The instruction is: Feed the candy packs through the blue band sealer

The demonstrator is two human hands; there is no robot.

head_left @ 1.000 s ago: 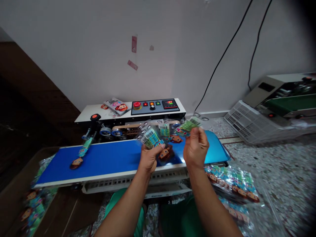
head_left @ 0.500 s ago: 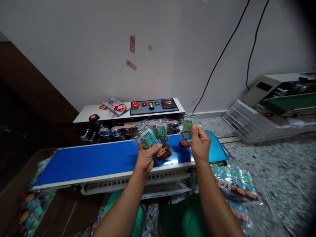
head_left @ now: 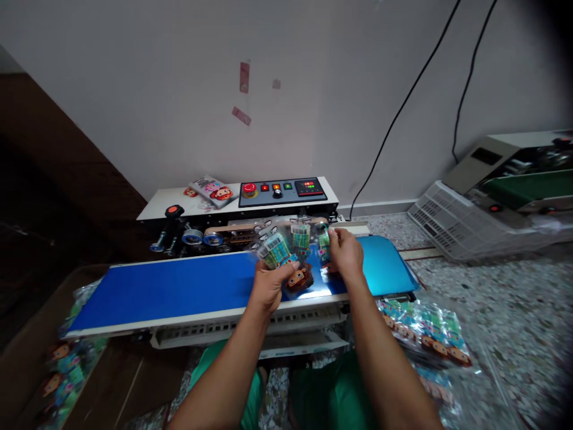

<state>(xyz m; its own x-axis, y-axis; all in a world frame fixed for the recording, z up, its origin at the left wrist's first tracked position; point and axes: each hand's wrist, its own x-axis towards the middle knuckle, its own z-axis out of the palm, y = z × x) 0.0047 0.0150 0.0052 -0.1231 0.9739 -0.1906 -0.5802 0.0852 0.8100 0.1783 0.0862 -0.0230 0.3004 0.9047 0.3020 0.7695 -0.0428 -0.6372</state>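
Note:
Over the middle of a blue conveyor belt (head_left: 179, 292), my left hand (head_left: 271, 286) is closed round a fanned stack of clear plastic packets (head_left: 275, 251). Each packet shows a cartoon figure with brown hair and a green barcode area. To the right, my right hand (head_left: 347, 254) pinches one similar packet (head_left: 324, 242) by its side, close to the sealing machine's front edge. My fingers partly hide that packet. Another packet (head_left: 301, 236) stands between the two hands, its barcode end at the sealer's band. The sealing machine (head_left: 282, 192) has a red stop button and a lit display.
Several filled packets (head_left: 439, 334) lie in clear plastic at the lower right. A carton with packets (head_left: 65, 373) stands at the lower left. A white crate (head_left: 443, 221) and a second machine (head_left: 505, 167) with a green belt are at right. A printed booklet (head_left: 215, 191) lies on the sealer.
My right hand has moved left with its packet, toward the sealer's band and my left hand. My left hand keeps its stack in nearly the same place. The view has shifted slightly.

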